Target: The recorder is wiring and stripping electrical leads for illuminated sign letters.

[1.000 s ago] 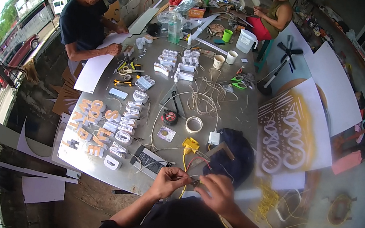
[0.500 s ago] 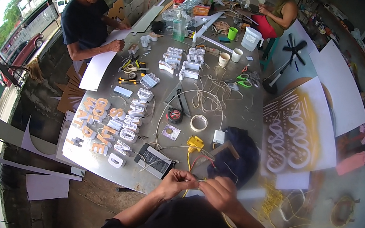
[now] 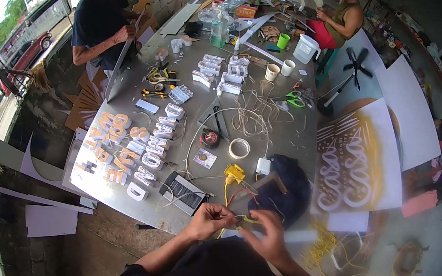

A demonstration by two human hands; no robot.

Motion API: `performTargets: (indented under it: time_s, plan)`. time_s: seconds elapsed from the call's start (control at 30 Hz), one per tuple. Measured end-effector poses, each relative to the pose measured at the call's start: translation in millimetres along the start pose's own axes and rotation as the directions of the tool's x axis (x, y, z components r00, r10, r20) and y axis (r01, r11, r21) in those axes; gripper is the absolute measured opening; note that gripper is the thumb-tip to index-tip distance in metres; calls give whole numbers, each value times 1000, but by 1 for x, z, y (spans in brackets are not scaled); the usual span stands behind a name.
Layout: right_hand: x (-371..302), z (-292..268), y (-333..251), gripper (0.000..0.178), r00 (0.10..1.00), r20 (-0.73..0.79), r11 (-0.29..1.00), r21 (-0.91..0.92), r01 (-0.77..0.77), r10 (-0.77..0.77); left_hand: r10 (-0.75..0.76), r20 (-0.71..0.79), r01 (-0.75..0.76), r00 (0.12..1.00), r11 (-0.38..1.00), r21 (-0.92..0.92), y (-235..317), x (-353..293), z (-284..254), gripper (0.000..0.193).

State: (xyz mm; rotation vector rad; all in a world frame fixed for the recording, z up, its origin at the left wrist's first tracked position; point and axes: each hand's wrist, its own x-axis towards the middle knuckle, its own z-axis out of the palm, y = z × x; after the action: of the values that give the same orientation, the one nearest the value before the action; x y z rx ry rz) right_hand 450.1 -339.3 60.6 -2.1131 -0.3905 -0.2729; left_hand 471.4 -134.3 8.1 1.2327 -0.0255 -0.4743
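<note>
At the table's near edge, my left hand (image 3: 211,220) pinches a thin yellow wire (image 3: 250,220) between thumb and fingertips. My right hand (image 3: 268,235) is just to the right, its thumb and fingers spread apart beside the wire. The tip in the left pinch is too small to make out. Beyond my hands lies a yellow plug or socket (image 3: 235,173) with red and yellow wires. A flat silver-and-black power supply box (image 3: 185,194) sits left of it. A dark blue cloth (image 3: 294,192) lies to the right, near a white adapter (image 3: 263,166).
Block letters (image 3: 150,159) stand at the left; a tape roll (image 3: 239,149) and tape measure (image 3: 209,138) lie mid-table. Green-handled scissors (image 3: 295,98) and cups (image 3: 287,67) are farther back. A person (image 3: 102,17) holds a panel at left; another (image 3: 341,22) sits far right.
My right thumb and fingers have spread from a pinch, while my left hand keeps its pinch. The person at left has tilted the white panel up on edge.
</note>
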Motion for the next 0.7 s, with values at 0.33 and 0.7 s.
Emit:
performTargets:
  time_s: [0.33, 0.7]
  plan:
    - [11, -2, 8, 18, 830, 145, 759, -343, 553, -539, -182, 53, 188, 982, 964, -188, 9, 1, 5, 8]
    - [-2, 15, 22, 5, 965, 170, 938, 254, -237, 198, 214, 18, -214, 977, 959, 188, 4, -1, 3, 5]
